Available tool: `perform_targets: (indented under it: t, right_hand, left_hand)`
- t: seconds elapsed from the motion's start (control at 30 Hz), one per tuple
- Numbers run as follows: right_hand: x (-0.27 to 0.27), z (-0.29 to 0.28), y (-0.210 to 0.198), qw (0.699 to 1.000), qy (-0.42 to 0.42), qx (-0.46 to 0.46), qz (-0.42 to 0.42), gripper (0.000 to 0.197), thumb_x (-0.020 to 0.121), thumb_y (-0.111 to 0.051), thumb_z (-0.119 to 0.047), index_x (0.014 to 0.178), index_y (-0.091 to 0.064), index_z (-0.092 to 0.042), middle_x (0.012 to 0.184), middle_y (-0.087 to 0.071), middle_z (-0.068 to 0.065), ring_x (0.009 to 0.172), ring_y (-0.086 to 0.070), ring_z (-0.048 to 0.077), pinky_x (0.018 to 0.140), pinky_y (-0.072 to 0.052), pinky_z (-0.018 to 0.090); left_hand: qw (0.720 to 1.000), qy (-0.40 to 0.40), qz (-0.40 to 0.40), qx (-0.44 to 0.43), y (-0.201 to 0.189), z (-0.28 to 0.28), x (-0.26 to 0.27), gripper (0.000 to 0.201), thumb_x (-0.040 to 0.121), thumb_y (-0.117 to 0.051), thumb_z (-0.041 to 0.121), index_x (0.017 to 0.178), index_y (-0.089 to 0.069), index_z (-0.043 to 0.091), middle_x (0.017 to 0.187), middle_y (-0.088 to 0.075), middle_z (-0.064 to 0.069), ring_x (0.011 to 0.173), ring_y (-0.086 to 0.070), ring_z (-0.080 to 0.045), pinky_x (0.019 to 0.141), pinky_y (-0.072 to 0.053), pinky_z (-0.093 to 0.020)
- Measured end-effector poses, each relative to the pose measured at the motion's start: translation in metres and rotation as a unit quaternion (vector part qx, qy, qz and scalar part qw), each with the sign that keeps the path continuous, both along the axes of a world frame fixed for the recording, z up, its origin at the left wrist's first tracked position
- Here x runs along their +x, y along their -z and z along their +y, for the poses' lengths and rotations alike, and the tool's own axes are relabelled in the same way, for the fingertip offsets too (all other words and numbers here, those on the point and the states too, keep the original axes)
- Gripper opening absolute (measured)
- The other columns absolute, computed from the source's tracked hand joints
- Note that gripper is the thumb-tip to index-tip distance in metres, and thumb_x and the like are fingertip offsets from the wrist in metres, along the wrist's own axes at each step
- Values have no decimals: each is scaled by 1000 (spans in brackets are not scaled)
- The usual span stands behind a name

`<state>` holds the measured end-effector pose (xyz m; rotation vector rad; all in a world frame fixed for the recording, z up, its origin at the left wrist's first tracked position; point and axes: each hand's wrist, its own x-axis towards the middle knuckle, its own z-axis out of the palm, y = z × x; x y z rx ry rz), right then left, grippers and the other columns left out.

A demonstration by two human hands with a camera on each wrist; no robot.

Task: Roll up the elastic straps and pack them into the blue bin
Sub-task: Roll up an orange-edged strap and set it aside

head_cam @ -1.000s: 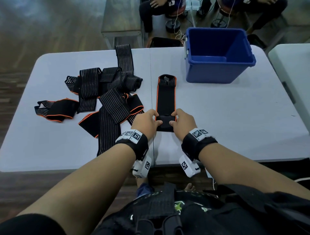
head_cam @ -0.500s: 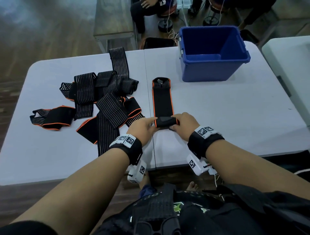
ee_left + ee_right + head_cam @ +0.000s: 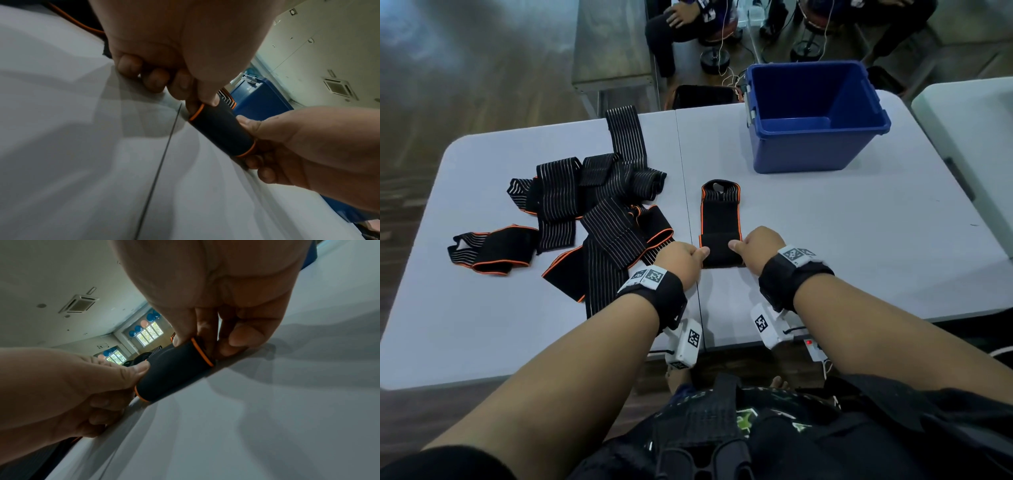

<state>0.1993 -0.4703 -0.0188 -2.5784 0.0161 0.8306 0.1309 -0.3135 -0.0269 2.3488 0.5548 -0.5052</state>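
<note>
Both grips hold one strap [image 3: 720, 219]: left hand [image 3: 678, 259] and right hand [image 3: 759, 247] pinch the ends of its rolled near part [image 3: 222, 129] on the bench [image 3: 842, 233]. Loose straps [image 3: 599, 205] lie at 9 o'clock, blue bin [image 3: 815, 144] at 1 o'clock.

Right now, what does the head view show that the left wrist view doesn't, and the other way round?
Only the head view shows the pile of unrolled straps left of the work, the flat unrolled length of the strap reaching toward the blue bin, and the bin's open inside, where nothing shows. Only the left wrist view shows the roll from the side, a tight cylinder with orange rims, and the curled fingers of the left hand beside it. Both show the left hand and right hand, each with a grip on one end of the roll on the white table.
</note>
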Motion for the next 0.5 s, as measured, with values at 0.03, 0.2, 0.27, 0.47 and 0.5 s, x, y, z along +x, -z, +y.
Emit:
perform_targets:
  t: [0.03, 0.2, 0.27, 0.47, 0.5]
  right_hand:
    - [1, 1, 0, 1000, 4, -8, -2, 44, 95, -59, -45, 79, -57, -4, 66, -52, 6, 58, -49, 22, 49, -30, 29]
    - [-1, 1, -3, 998, 7, 3, -65, 31, 91, -67, -35, 87, -51, -10, 79, -53, 4, 75, -56, 27, 60, -39, 31]
    - [-6, 1, -5, 995, 9, 53, -86, 29, 92, -67, -26, 109, -49, -11, 95, -53, 5, 85, -55, 26, 70, -42, 32]
    - [-4, -1, -4, 992, -75, 28, -98, 31, 100, -53, -26, 123, -59, -5, 117, -63, 17, 107, -60, 33, 86, -46, 34]
    - [-5, -5, 0, 991, -89, 31, -95, 36, 101, -51, -30, 125, -60, -5, 120, -63, 17, 112, -59, 34, 89, -45, 35]
  left_hand:
    - [1000, 3, 7, 9, -2, 0, 1, 46, 102, -51, 43, 73, -62, 9, 64, -54, -4, 68, -55, -24, 66, -40, -30]
    - [997, 19, -35, 72, -12, 4, 9, 38, 91, -65, 48, 84, -71, 11, 67, -63, 0, 71, -64, -22, 64, -47, -30]
    - [996, -9, -77, 34, -14, 5, 8, 27, 87, -72, 41, 98, -63, 19, 78, -68, 3, 79, -63, -16, 70, -46, -30]
    - [982, 115, -117, 92, -9, 12, 8, 44, 95, -61, 48, 132, -64, 25, 120, -60, -5, 119, -50, -26, 100, -43, -37]
    - [980, 138, -107, 97, -7, 16, 5, 53, 92, -60, 57, 137, -60, 29, 120, -56, -4, 120, -47, -25, 101, -42, -39]
